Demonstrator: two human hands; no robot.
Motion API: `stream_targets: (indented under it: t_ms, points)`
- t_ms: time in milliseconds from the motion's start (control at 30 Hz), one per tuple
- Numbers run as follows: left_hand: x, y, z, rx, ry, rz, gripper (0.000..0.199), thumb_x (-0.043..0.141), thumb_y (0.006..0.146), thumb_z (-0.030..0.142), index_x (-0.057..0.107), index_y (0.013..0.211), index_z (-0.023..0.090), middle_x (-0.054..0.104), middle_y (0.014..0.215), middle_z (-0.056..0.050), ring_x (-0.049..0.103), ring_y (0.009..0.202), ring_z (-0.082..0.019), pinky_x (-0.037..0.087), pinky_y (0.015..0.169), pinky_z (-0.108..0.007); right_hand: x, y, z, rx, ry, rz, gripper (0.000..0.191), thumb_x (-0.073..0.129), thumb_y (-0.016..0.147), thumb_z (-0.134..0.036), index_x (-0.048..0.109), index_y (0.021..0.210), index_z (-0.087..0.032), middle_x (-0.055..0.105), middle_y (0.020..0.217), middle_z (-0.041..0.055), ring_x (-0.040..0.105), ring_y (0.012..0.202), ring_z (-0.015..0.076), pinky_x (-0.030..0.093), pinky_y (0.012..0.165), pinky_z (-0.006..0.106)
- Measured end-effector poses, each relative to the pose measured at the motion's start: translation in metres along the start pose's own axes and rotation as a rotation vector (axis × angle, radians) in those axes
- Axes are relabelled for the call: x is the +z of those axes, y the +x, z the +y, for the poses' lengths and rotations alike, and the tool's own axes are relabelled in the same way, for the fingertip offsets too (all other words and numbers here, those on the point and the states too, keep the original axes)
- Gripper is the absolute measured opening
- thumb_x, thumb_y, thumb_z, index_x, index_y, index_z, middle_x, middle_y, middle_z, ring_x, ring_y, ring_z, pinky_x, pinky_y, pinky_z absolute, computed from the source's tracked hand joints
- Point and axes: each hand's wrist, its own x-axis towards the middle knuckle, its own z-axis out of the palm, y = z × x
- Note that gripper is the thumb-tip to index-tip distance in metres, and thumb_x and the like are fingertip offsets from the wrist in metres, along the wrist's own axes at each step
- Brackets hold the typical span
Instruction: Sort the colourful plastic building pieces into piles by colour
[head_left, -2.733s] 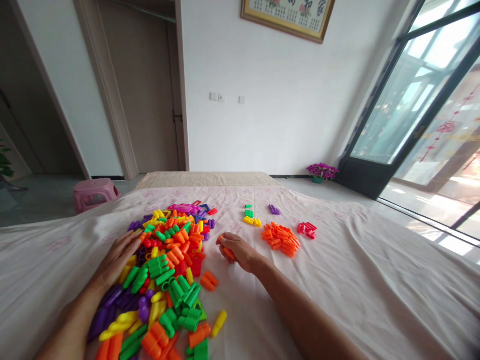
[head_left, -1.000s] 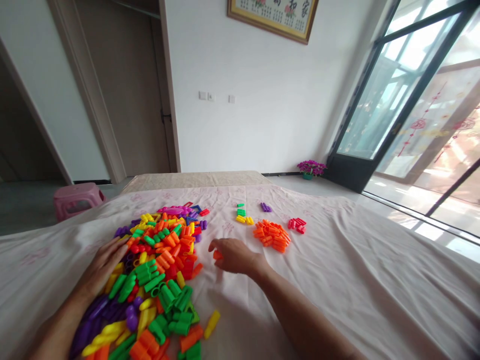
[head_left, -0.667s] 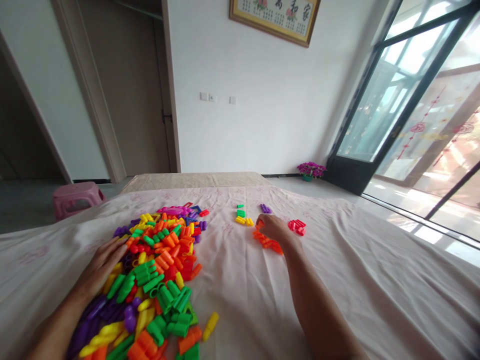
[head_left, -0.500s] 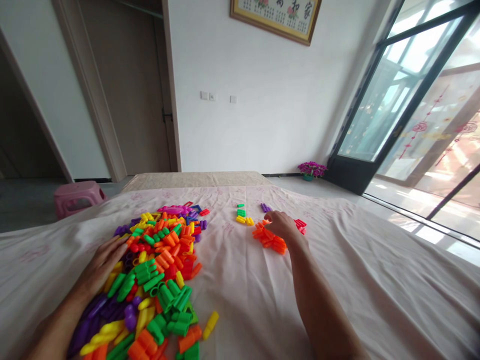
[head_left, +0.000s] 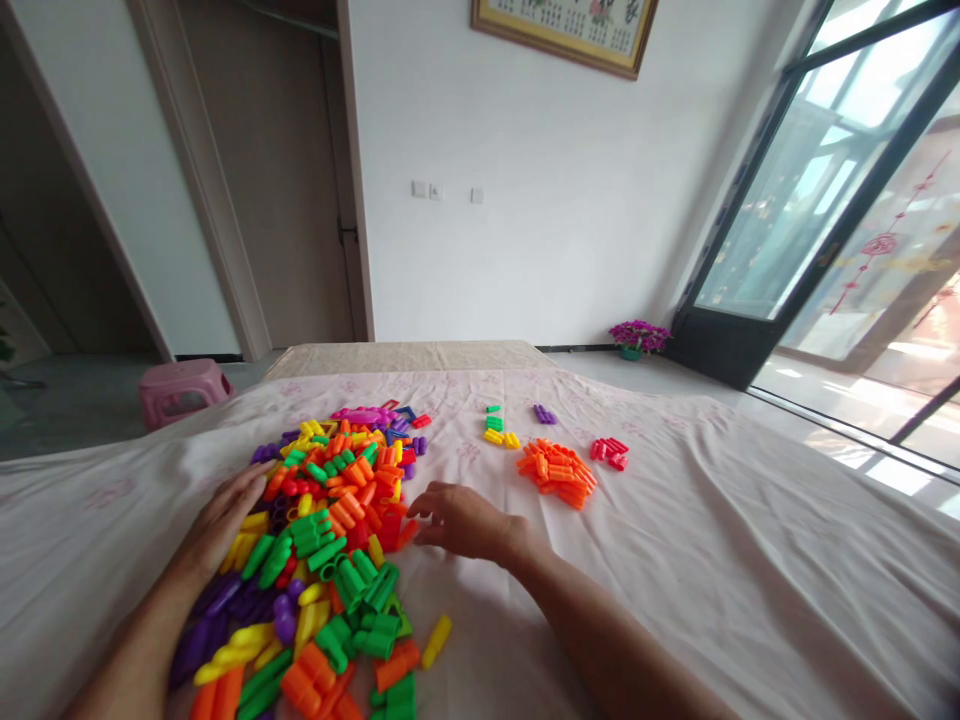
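A large mixed pile of colored plastic pieces (head_left: pixel 337 535) lies on the cloth at the left. My left hand (head_left: pixel 225 520) rests along the pile's left edge, its fingers stretched out and holding nothing. Beside the pile's right edge is my right hand (head_left: pixel 461 520), fingers apart and bent toward an orange piece (head_left: pixel 407 533); nothing shows between them. Farther right sits a heap of orange pieces (head_left: pixel 559 472), with red pieces (head_left: pixel 609 452) beside it. Purple pieces (head_left: pixel 545 414), green pieces (head_left: pixel 494 423) and yellow pieces (head_left: pixel 501 438) form small groups behind.
A pale flowered cloth (head_left: pixel 712 520) covers the surface. One yellow piece (head_left: pixel 436 641) lies apart near the front. Beyond are a pink stool (head_left: pixel 184 385) at the left, a potted purple flower (head_left: pixel 640 337) and a glass door (head_left: pixel 780 200) at the right.
My right hand has moved left from the orange heap to the mixed pile's right edge, uncovering the orange heap and red pieces. My left hand stays by the pile. The view has shifted slightly.
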Motion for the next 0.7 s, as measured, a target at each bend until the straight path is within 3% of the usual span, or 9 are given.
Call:
stream_targets:
  t_ms: [133,233,333,500,700]
  points:
    - [0.002,-0.001,0.003,0.007,0.012,0.041,0.056,0.047,0.089,0.058,0.064,0.126,0.020,0.055,0.145,-0.010,0.042,0.141,-0.028,0.026,0.122,-0.044,0.015,0.003,-0.006,-0.001,-0.059,0.023,0.024,0.072,0.085,-0.035,0.071,0.105,-0.021,0.066,0.105,0.0061,0.062,0.092,0.0186,0.042,0.072,0.025]
    - [0.002,-0.001,0.002,0.019,0.012,0.060,0.053,0.047,0.089,0.058,0.065,0.124,0.022,0.058,0.142,-0.009,0.044,0.140,-0.029,0.027,0.122,-0.045,0.008,0.002,-0.003,0.036,-0.106,0.013,0.020,0.068,0.089,-0.038,0.071,0.098,-0.020,0.067,0.101,0.0057,0.062,0.088,0.0178,0.039,0.066,0.025]
    - [0.002,0.000,-0.002,0.033,0.018,0.071,0.053,0.047,0.088,0.058,0.066,0.122,0.022,0.059,0.139,-0.009,0.046,0.139,-0.030,0.027,0.121,-0.046,-0.016,-0.004,0.009,0.127,-0.165,0.056,0.027,0.066,0.090,-0.045,0.071,0.094,-0.019,0.067,0.097,0.0061,0.062,0.084,0.0176,0.038,0.066,0.026]
    - [0.003,0.002,-0.004,0.026,0.041,0.076,0.055,0.045,0.089,0.059,0.067,0.122,0.021,0.059,0.140,-0.010,0.046,0.138,-0.029,0.028,0.121,-0.044,-0.071,-0.028,0.044,0.397,-0.288,0.229,0.020,0.067,0.088,-0.037,0.071,0.094,-0.018,0.069,0.095,0.0066,0.063,0.086,0.0189,0.038,0.069,0.027]
    - [0.002,0.001,0.000,0.019,0.065,0.071,0.064,0.045,0.087,0.062,0.065,0.125,0.014,0.058,0.140,-0.014,0.047,0.137,-0.028,0.028,0.120,-0.042,-0.112,-0.064,0.083,0.818,-0.372,0.189,0.022,0.068,0.082,-0.031,0.072,0.101,-0.020,0.070,0.104,0.0100,0.064,0.096,0.0240,0.038,0.069,0.028]
